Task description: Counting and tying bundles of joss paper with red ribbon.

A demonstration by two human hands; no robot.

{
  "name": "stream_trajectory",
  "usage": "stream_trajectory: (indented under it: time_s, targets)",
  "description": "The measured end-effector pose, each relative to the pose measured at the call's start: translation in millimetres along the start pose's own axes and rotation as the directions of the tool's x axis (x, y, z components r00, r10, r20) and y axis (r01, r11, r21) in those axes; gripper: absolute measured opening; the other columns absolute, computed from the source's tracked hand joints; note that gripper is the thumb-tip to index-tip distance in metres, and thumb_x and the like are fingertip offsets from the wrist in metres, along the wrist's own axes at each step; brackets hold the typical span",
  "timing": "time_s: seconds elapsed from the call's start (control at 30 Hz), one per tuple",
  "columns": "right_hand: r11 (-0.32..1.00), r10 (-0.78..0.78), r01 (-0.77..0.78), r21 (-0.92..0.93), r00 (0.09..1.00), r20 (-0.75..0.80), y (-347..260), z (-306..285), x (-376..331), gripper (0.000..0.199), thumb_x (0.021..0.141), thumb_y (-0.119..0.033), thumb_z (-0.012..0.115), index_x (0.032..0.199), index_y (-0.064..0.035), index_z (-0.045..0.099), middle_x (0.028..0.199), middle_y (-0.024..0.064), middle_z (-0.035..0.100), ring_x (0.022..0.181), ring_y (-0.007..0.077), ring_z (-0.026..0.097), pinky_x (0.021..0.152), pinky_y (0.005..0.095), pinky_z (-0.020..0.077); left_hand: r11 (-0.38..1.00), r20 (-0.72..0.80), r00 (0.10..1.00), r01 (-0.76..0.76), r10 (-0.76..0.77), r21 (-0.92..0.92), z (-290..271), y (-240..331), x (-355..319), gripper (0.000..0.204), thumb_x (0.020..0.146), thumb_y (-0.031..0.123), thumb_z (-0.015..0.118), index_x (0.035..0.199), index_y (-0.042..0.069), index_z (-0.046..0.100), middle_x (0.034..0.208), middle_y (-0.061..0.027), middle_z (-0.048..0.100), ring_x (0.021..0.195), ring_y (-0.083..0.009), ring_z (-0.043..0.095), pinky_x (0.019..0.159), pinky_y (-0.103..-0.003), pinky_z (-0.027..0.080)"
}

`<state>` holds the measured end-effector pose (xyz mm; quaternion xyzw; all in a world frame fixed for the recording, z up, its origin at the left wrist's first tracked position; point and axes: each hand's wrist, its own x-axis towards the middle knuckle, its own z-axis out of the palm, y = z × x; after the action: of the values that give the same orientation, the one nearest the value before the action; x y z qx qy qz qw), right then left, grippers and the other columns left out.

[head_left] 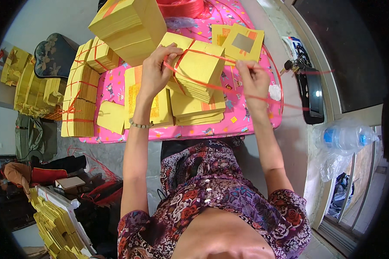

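A thick stack of yellow paper (199, 64) rests on another yellow pile (197, 108) on the table. Red string (199, 82) runs around the stack and spans the gap between my hands in two strands. My left hand (159, 64), at the stack's left upper edge, is closed on the string. To the right of the stack my right hand (254, 82) pinches the string, its loose ends trailing off to the right. A beaded bracelet (140, 124) circles my left wrist. What lies inside my curled fingers is partly hidden.
The table has a pink patterned cover (235, 127). Tied yellow bundles (80, 95) stand at its left, a tall yellow stack (132, 30) behind them. A red string coil (181, 7) lies at the back. Another person's arm (25, 187) shows at lower left.
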<state>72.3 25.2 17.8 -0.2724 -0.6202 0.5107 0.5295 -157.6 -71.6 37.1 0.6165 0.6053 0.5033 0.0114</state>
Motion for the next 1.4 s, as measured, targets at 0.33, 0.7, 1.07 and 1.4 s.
stream_trajectory:
  time_s: [0.33, 0.7, 1.07, 1.4]
  targets:
    - [0.817, 0.523, -0.515, 0.260, 0.851, 0.043, 57, 2, -55, 0.015, 0.090, -0.020, 0.061, 0.084, -0.0064, 0.062, 0.081, -0.0007, 0.062, 0.069, 0.0045, 0.052, 0.066, 0.0207, 0.0406, 0.980, 0.046, 0.993, 0.117, -0.111, -0.159, -2, 2, 4, 0.020, 0.095, 0.012, 0.051, 0.098, 0.000, 0.067, 0.094, -0.0111, 0.068, 0.110, -0.0244, 0.060, 0.087, -0.032, 0.048]
    - [0.822, 0.542, -0.546, 0.161, 0.837, 0.070, 84, 8, -44, 0.010, 0.086, -0.012, 0.063, 0.083, -0.0025, 0.065, 0.073, 0.0003, 0.062, 0.070, 0.0074, 0.055, 0.064, 0.0241, 0.0426, 0.712, 0.035, 0.867, 0.431, -0.498, -0.554, -46, -57, 31, 0.028, 0.096, 0.020, 0.052, 0.102, -0.004, 0.065, 0.097, -0.0105, 0.067, 0.090, -0.0151, 0.064, 0.083, -0.027, 0.052]
    - [0.942, 0.219, -0.209, -0.264, 0.976, 0.009, 83, 10, -38, 0.013, 0.085, -0.011, 0.065, 0.076, -0.0022, 0.061, 0.075, 0.0022, 0.065, 0.072, 0.0080, 0.058, 0.066, 0.0242, 0.0448, 0.512, 0.326, 0.609, 0.789, -0.723, -0.339, -29, -90, 21, 0.029, 0.089, 0.025, 0.059, 0.102, 0.001, 0.068, 0.077, -0.0012, 0.065, 0.059, -0.0055, 0.055, 0.050, -0.021, 0.043]
    - [0.962, 0.101, -0.119, -0.247, 0.991, -0.083, 59, 20, -28, 0.012, 0.082, -0.011, 0.066, 0.080, -0.0005, 0.060, 0.087, 0.0129, 0.069, 0.082, 0.0221, 0.066, 0.072, 0.0326, 0.0484, 0.440, 0.301, 0.598, 0.775, -0.743, -0.454, -35, -53, 21, 0.027, 0.093, 0.020, 0.055, 0.107, 0.001, 0.065, 0.089, -0.0043, 0.067, 0.072, -0.0101, 0.063, 0.062, -0.025, 0.052]
